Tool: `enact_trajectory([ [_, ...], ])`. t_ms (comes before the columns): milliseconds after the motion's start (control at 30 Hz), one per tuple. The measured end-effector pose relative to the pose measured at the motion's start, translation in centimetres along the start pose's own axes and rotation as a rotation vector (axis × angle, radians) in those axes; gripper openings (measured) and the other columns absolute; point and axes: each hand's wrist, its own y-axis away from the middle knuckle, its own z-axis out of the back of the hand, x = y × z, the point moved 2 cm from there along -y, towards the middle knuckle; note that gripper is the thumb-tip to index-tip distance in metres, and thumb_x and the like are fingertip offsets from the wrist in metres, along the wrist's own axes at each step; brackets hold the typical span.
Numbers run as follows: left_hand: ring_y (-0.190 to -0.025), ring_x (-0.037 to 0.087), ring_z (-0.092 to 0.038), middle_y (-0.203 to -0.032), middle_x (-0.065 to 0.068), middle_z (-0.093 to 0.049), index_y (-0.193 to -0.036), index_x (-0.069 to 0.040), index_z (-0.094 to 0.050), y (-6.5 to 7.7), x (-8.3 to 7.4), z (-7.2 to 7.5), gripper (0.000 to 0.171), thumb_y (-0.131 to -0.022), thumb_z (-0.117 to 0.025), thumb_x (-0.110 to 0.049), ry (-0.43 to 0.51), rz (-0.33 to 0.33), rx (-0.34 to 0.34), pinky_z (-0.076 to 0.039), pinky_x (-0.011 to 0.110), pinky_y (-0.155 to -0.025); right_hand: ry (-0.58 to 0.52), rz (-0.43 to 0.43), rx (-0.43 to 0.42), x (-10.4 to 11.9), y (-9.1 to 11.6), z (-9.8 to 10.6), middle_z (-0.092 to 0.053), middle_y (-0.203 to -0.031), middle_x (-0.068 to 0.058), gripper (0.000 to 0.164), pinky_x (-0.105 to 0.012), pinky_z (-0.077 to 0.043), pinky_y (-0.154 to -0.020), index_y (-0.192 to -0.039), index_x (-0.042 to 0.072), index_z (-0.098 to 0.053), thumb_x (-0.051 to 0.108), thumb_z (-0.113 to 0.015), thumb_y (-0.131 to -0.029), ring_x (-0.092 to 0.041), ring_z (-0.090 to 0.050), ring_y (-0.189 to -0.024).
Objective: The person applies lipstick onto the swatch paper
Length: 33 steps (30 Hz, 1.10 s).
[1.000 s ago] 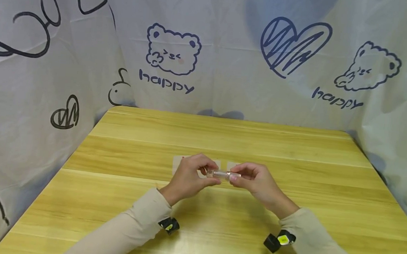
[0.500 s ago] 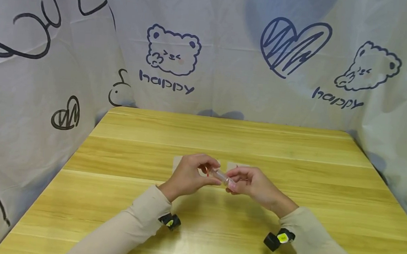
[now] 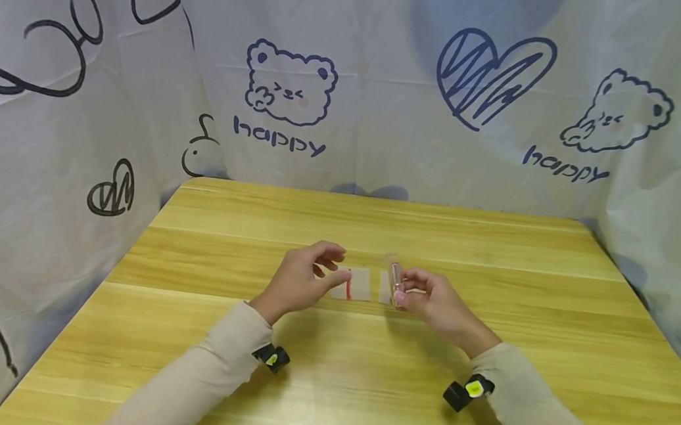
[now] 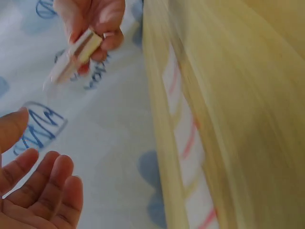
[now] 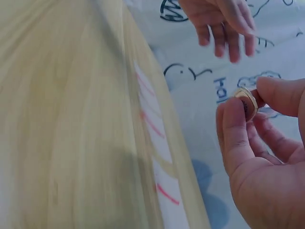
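A small lipstick-like tube (image 3: 396,277), clear at its far end, stands tilted in my right hand (image 3: 436,306). The thumb and fingers pinch it near its lower end. In the left wrist view the tube (image 4: 74,58) is blurred, its clear end pointing down and left. Its round, gold-edged base (image 5: 246,103) faces the camera in the right wrist view, with a dark mark on it. My left hand (image 3: 301,279) holds nothing; its fingers are loosely bent, with the thumb tip overlapping a white strip on the table. A gap separates this hand from the tube.
White strips (image 3: 361,285) with red lines lie flat on the wooden table (image 3: 328,383) between and behind the hands. A white curtain (image 3: 381,136) with drawn bears and hearts hangs behind the far table edge and along the sides.
My left hand has let go of the tube and moved left, uncovering a white strip with a red line. My right hand has turned the tube from lying sideways to nearly upright.
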Motion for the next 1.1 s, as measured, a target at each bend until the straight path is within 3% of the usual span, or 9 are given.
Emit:
enact_trajectory([
  [133,-0.093,0.02,-0.065,-0.111,0.01,-0.068,-0.115,-0.004,-0.066,0.3,1.9,1.0,0.031,-0.091,-0.07,-0.024,-0.065,0.105,0.037,-0.055,0.034,-0.076,0.072,0.036,-0.105,-0.8,-0.5,1.1,-0.056,-0.105,-0.017,0.037,-0.026,-0.053,-0.082,-0.123,-0.017,-0.048,-0.003,-0.062,-0.092,-0.015,-0.059,-0.092],
  [267,-0.1,0.026,-0.064,-0.114,0.014,-0.066,-0.117,-0.001,-0.066,0.7,3.9,1.8,0.036,-0.091,-0.07,-0.024,-0.138,0.223,0.106,-0.053,0.04,-0.083,0.214,0.046,-0.205,-1.8,-0.9,2.2,-0.059,-0.107,-0.018,0.034,-0.022,-0.05,-0.079,-0.119,-0.012,-0.053,0.0,-0.066,-0.09,-0.02,-0.058,-0.094],
  [367,-0.105,0.029,-0.062,-0.118,0.015,-0.065,-0.12,0.001,-0.065,1.0,5.2,2.1,0.039,-0.091,-0.07,-0.024,-0.194,0.291,0.167,-0.051,0.043,-0.089,0.307,0.025,-0.249,-2.7,-1.2,3.1,-0.06,-0.106,-0.017,0.032,-0.024,-0.05,-0.08,-0.117,-0.009,-0.056,0.001,-0.068,-0.089,-0.023,-0.059,-0.095],
  [533,-0.111,0.031,-0.059,-0.12,0.016,-0.063,-0.123,0.001,-0.063,1.8,6.5,2.5,0.043,-0.091,-0.07,-0.026,-0.265,0.385,0.276,-0.048,0.045,-0.094,0.417,-0.012,-0.282,-3.9,-1.3,4.3,-0.061,-0.103,-0.015,0.043,-0.034,-0.051,-0.084,-0.125,-0.008,-0.054,0.0,-0.071,-0.086,-0.027,-0.06,-0.095],
  [867,-0.109,0.032,-0.057,-0.115,0.015,-0.064,-0.116,0.003,-0.064,2.6,6.7,2.5,0.041,-0.088,-0.074,-0.025,-0.356,0.332,0.402,-0.045,0.046,-0.095,0.559,-0.034,-0.259,-4.3,-0.9,5.4,-0.064,-0.097,-0.011,0.032,-0.037,-0.05,-0.08,-0.111,-0.003,-0.059,0.005,-0.075,-0.085,-0.025,-0.06,-0.09],
  [933,-0.116,0.034,-0.055,-0.121,0.017,-0.062,-0.119,0.004,-0.063,2.6,6.7,2.4,0.043,-0.089,-0.073,-0.026,-0.358,0.332,0.413,-0.043,0.046,-0.1,0.573,-0.038,-0.25,-4.3,-0.8,5.4,-0.064,-0.097,-0.01,0.03,-0.037,-0.05,-0.08,-0.11,-0.002,-0.059,0.005,-0.074,-0.085,-0.024,-0.06,-0.09],
  [1100,-0.116,0.032,-0.055,-0.12,0.015,-0.063,-0.12,0.003,-0.062,2.6,6.6,2.2,0.044,-0.089,-0.073,-0.026,-0.363,0.337,0.43,-0.043,0.046,-0.099,0.612,-0.04,-0.254,-4.4,-0.6,5.6,-0.065,-0.094,-0.008,0.027,-0.038,-0.05,-0.08,-0.106,0.0,-0.059,0.005,-0.075,-0.084,-0.023,-0.061,-0.089],
])
